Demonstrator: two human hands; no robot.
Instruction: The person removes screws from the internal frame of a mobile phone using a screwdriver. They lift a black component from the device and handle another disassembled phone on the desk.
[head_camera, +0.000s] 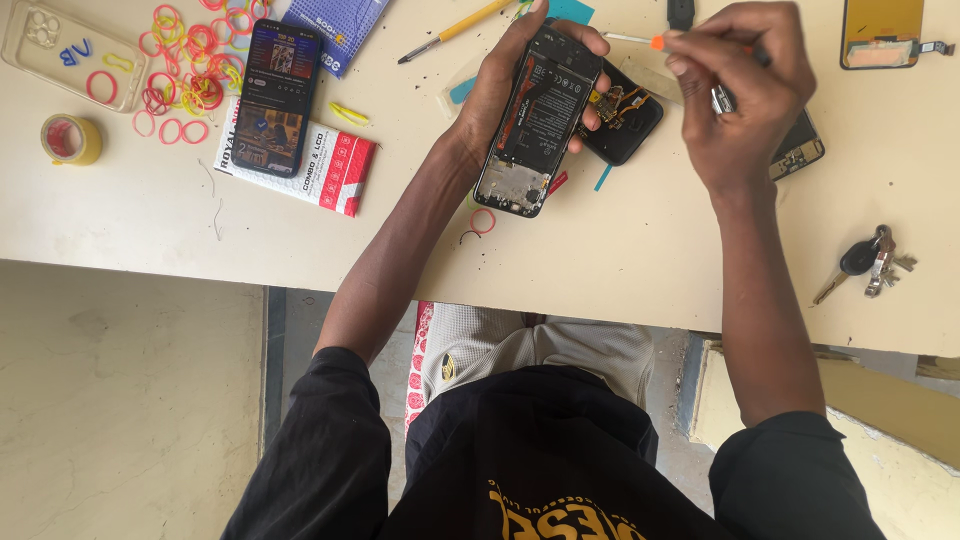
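My left hand (505, 85) grips an opened black phone (538, 120), back cover off, with its battery and circuit board showing. It holds the phone tilted just above the cream table (620, 250). My right hand (745, 90) pinches a thin screwdriver with an orange collar (655, 42), its tip pointing left toward the phone's top edge. A black back cover with exposed parts (625, 120) lies under and right of the phone. Another phone part (800, 150) lies partly hidden under my right hand.
A lit phone (278, 95) rests on a red-and-white box (330, 170). Several coloured rubber bands (190, 60), a clear case (65, 55) and a tape roll (70, 138) lie at left. Keys (870, 262) sit at right, a screen panel (880, 35) at top right.
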